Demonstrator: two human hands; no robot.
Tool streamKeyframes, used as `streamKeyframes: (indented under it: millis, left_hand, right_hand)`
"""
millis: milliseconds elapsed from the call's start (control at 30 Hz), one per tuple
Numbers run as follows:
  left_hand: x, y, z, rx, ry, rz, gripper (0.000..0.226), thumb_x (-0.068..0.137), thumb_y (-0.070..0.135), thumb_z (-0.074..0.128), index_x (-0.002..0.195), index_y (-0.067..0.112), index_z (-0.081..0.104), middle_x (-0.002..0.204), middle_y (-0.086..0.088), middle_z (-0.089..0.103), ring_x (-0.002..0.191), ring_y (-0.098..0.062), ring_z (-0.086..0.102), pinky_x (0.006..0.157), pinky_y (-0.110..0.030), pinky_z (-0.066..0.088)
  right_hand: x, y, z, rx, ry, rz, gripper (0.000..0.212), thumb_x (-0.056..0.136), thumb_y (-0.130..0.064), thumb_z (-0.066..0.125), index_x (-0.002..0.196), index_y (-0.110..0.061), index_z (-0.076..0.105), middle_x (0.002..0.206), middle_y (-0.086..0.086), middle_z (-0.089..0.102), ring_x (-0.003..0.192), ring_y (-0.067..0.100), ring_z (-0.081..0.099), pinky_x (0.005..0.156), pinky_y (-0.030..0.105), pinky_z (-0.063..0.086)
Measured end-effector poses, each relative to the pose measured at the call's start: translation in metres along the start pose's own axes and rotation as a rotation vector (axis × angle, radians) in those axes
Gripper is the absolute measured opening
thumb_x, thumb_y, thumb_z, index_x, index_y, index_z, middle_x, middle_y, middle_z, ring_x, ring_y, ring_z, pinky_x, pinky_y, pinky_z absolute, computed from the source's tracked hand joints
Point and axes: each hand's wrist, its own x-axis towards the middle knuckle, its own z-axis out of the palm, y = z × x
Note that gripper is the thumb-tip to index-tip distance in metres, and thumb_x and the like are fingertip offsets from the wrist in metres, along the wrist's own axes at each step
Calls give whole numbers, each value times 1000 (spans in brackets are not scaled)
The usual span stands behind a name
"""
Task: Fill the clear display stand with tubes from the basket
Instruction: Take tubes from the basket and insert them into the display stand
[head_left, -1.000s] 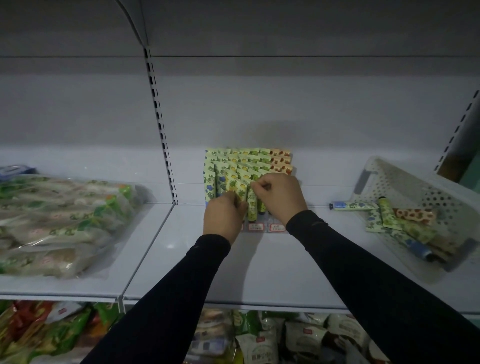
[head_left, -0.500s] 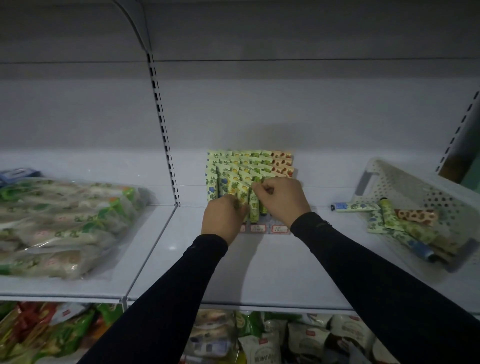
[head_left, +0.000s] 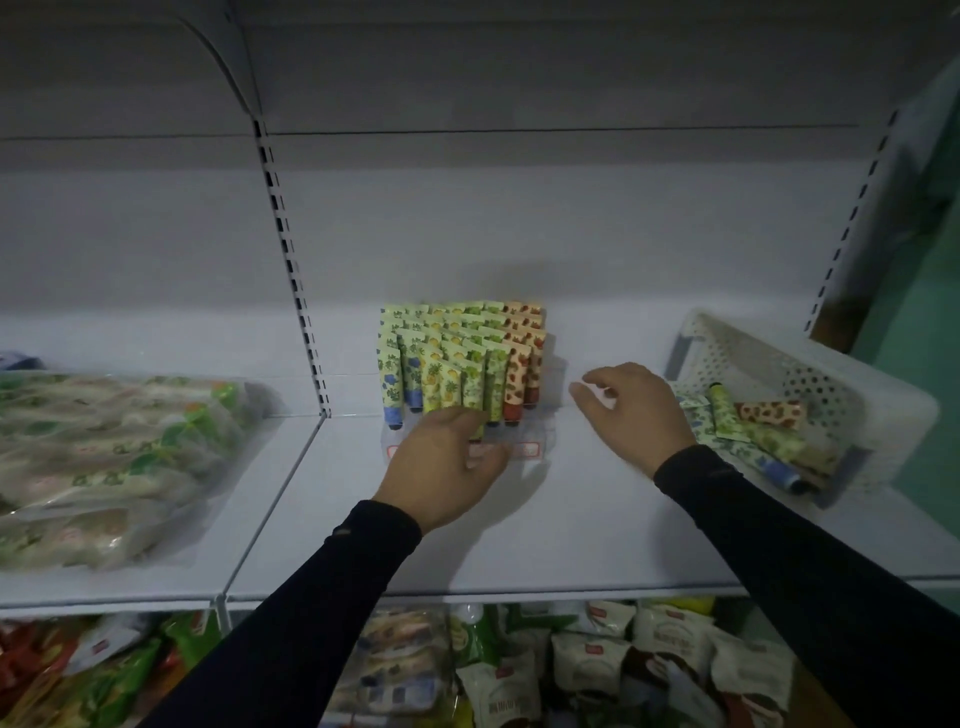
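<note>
The clear display stand (head_left: 540, 446) stands at the back middle of the white shelf, packed with rows of upright patterned tubes (head_left: 457, 358) in green, yellow, blue and orange. My left hand (head_left: 447, 462) lies in front of the stand's lower left, fingers relaxed, covering its front edge and holding nothing. My right hand (head_left: 631, 410) hovers between the stand and the white basket (head_left: 810, 374), fingers loosely spread and empty. Several loose tubes (head_left: 763, 421) lie in the tilted basket at the right.
A clear bag of packaged goods (head_left: 114, 457) lies on the left shelf section. The shelf's front edge (head_left: 519, 587) runs below my arms, with snack packets (head_left: 597, 670) on the lower shelf. A slotted upright (head_left: 291, 270) divides the back panel.
Both hands have let go of the tube they were seating in the stand. My right hand has moved right toward the basket, and my left hand has dropped to the stand's front.
</note>
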Motion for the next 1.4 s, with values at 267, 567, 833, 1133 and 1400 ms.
streamKeyframes:
  millis: [267,567,833,1133,1400]
  left_hand:
    - [31,62,43,-76,-270,117,68,93,58,47,147,18,38,152,-2,38,139,-17,31,110,-26,24]
    - [85,91,106,-64,-444,108,67,97,50,45,150,13,30,150,-9,37,137,-25,32,109,-29,26]
    - [137,97,155,-74,-509,60,49,96,19,43,143,8,37,141,-15,43,129,-34,40,107,-38,35]
    - [153,100,175,-44,-561,42,42,91,19,48,132,10,44,122,-19,50,115,-38,47,96,-43,43]
    - [140,102,144,-55,-563,-116,29,90,22,58,112,6,48,110,-12,60,98,-28,56,71,-29,38]
  right_hand:
    - [-8,83,-27,-399,-96,313,55,93,-50,46,130,-10,53,123,21,53,111,36,52,94,37,45]
    - [-2,117,-6,-555,-242,524,74,91,-62,38,150,-19,24,147,22,34,131,41,37,111,51,26]
    - [-1,125,5,-441,-208,400,57,96,-44,44,146,-20,30,148,17,31,130,34,41,106,43,39]
    - [-5,129,3,-366,-206,242,46,93,-38,46,135,-21,48,133,8,49,118,24,50,105,35,38]
    - [-16,105,2,-156,-196,61,32,90,-16,55,120,-15,66,113,9,61,104,26,59,91,31,45]
